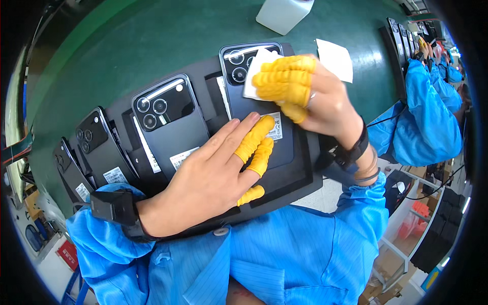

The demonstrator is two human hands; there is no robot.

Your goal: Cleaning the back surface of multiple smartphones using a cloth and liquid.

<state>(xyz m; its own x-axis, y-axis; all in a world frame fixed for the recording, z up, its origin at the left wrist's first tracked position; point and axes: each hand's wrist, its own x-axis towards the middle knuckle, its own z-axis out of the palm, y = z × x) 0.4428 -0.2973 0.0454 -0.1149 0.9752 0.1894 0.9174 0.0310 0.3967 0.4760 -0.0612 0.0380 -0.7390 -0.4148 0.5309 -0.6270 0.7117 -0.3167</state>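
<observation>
A dark smartphone [239,101] lies back up at the right end of a black foam tray [301,175], its camera block at the far end. My left hand [203,173] rests on its lower back, fingers stretched out beside a white label [275,127], holding nothing. A folded white wiping cloth [252,80] is pinched in my right hand [325,99] and pressed against the phone just beside the lenses. Both hands wear yellow finger cots. To the left in the tray are more dark phones: a second phone [183,133], a third phone [105,152] and a fourth phone [71,170].
The tray stands on a green table [168,35]. A white sheet [335,61] lies beyond my right hand, and a white box [283,16] stands at the far edge. Along the right, co-workers in blue sleeves [427,122] sit by another row of phones [395,35].
</observation>
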